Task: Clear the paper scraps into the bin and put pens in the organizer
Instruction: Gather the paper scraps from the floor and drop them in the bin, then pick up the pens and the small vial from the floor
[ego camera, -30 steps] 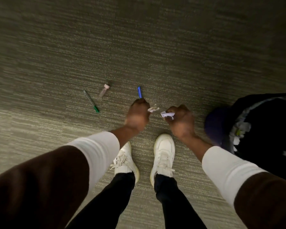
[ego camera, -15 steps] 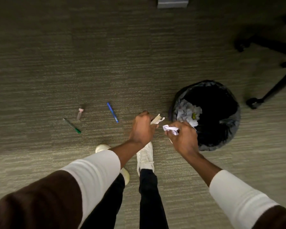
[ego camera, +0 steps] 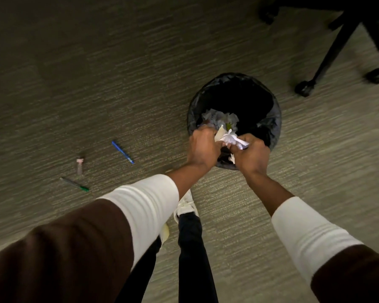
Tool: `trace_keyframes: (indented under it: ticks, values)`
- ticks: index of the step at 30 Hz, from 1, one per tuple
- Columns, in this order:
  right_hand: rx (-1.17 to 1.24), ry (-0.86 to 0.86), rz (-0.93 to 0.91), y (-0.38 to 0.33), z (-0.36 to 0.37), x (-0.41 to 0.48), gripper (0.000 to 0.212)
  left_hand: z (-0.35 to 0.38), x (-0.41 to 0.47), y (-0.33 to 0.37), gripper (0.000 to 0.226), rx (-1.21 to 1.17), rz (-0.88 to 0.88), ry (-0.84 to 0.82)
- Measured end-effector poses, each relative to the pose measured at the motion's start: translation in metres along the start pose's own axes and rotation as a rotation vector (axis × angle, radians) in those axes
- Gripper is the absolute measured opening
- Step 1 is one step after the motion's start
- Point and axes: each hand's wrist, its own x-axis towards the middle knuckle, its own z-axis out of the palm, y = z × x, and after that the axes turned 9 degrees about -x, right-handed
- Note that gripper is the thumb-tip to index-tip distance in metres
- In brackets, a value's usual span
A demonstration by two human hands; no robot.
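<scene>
Both hands [ego camera: 228, 149] now over bin [ego camera: 276, 119]

No readable text, labels, brands or numbers showed anywhere in the head view. The blue pen [ego camera: 122, 152], the green-tipped pen [ego camera: 74, 184] and the small pink-capped item [ego camera: 80, 164] on the carpet were too small and blurred for any print. The crumpled paper scraps [ego camera: 232, 138] and the bin [ego camera: 276, 119] liner carried no legible marks.

Striped carpet floor [ego camera: 96, 73]; black chair base [ego camera: 333, 49] with castors, top right; white shoe [ego camera: 185, 205] below.
</scene>
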Motion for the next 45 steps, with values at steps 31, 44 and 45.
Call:
trace_keyframes:
  ticks: [31,44,45]
  values:
    - [-0.075,-0.420,-0.361,-0.109,0.103,-0.053,0.011,-0.086,-0.049,-0.177,0.021,-0.134,-0.421,0.029]
    - [-0.517,-0.582,-0.598,-0.191,0.236,-0.058,0.010,-0.137,-0.070,-0.332,0.034,-0.094,-0.637,-0.056]
    - [-0.525,-0.590,-0.616,-0.194,0.249,-0.056,0.012,-0.136,-0.070,-0.346,0.036,-0.070,-0.643,-0.058]
